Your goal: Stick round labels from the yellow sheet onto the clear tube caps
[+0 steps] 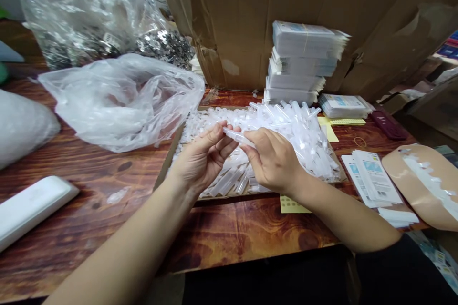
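Note:
A slim translucent plastic tube is held between my two hands, above a shallow cardboard tray. My left hand pinches its left end between thumb and fingers, palm turned partly up. Around the right part of the tube, the fingers of my right hand are closed, hiding that end. Beneath both hands the tray is heaped with loose translucent tubes, with smaller clear pieces towards its left side.
Banded stacks of printed cards stand behind the tray. More cards and a beige container lie right. Left are a crumpled plastic bag and a white case. Bags of shiny metal parts and a large cardboard box stand behind.

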Demonstrator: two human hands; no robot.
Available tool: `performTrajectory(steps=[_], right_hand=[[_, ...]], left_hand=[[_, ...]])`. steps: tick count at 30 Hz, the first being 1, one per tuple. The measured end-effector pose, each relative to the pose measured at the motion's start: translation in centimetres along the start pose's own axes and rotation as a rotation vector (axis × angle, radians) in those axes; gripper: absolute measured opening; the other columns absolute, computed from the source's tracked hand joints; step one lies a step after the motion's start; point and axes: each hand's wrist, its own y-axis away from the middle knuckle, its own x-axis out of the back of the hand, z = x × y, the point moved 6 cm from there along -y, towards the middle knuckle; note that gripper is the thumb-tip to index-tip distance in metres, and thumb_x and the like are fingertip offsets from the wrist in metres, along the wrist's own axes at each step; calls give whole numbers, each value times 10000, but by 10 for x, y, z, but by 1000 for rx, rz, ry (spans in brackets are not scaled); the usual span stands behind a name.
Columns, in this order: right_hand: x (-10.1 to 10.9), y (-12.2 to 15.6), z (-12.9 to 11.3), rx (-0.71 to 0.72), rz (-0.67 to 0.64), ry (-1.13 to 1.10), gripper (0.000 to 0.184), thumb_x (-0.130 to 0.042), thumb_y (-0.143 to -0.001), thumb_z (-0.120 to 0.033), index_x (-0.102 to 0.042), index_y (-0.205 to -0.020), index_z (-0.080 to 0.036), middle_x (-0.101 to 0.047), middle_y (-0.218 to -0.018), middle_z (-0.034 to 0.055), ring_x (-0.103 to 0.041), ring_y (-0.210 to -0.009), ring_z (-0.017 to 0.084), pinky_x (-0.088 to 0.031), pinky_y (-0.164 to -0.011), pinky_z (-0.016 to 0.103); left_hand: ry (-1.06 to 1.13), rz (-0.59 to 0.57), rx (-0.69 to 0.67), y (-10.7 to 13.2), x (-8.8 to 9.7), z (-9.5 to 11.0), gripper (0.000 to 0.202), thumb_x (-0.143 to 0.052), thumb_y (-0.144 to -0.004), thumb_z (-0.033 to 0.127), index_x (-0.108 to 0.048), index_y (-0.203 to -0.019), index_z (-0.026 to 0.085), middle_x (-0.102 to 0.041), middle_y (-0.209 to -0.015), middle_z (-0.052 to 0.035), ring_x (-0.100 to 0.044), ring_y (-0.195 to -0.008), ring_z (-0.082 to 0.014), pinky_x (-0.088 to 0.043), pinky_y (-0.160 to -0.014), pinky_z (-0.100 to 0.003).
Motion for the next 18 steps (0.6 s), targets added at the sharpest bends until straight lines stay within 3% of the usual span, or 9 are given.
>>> performTrajectory(steps=[8,12,15,18], right_hand=[[-3,4,-1,16,44,13,213,-385,-1059,-255,-591,-1089,-210,-613,-807,35,-525,-694,180,-437,-631,326],[-8,3,6,-250,-21,-411,86,-459,-1028,-311,-481,-969,-252,-590,-832,-6,-567,-738,154,-479,-672,294],[-13,4,10,-471,-52,-759,189,-536,-999,-374,-421,-905,-258,-552,-822,-36,-586,-789,134,-501,-725,276],[-18,0,13,-548,-68,-936,234,-580,-979,-420,-437,-899,-252,-523,-795,-47,-547,-747,123,-491,-709,274]], left_hand=[[-41,-29,-1,4,-1,-4,64,-816,-795,204,-756,-786,223,-783,-912,10,-742,-766,-118,-659,-775,-219],[-130,-46,-71,7,-1,-4,136,-849,-764,301,-753,-820,223,-787,-949,-16,-760,-885,-173,-650,-837,-274],[-87,-59,-99,9,-4,-7,228,-920,-680,339,-764,-809,234,-787,-909,9,-753,-853,-154,-639,-825,-255],[-54,-62,-116,9,-8,-7,290,-975,-589,348,-776,-773,243,-785,-865,35,-734,-775,-121,-631,-791,-235]])
